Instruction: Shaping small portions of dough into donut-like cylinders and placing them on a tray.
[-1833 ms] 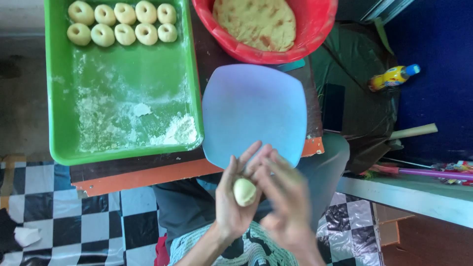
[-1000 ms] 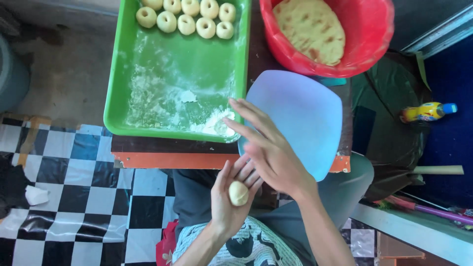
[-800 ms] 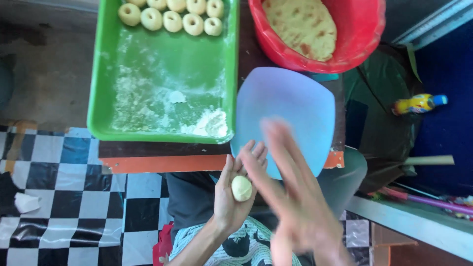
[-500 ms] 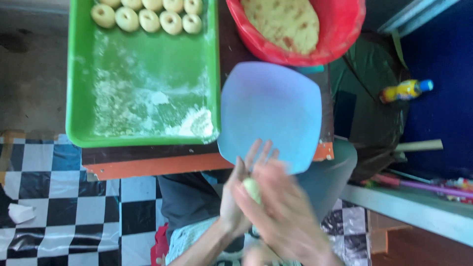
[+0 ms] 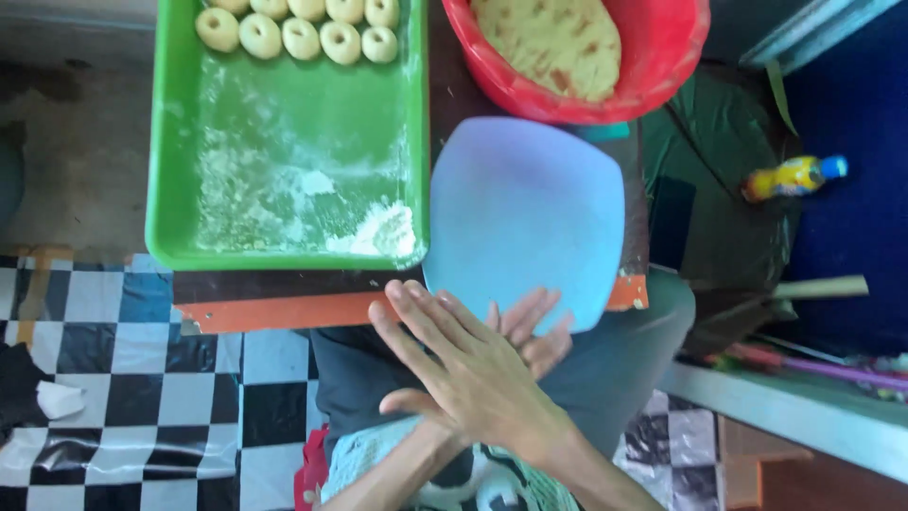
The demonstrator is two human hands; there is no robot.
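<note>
Pale dough hidden between right hand and left hand.

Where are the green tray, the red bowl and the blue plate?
green tray [image 5: 180, 142], head view, bare left part of its floor
red bowl [image 5: 662, 57], head view, its right inner wall
blue plate [image 5: 525, 208], head view, middle of its bare face
</note>
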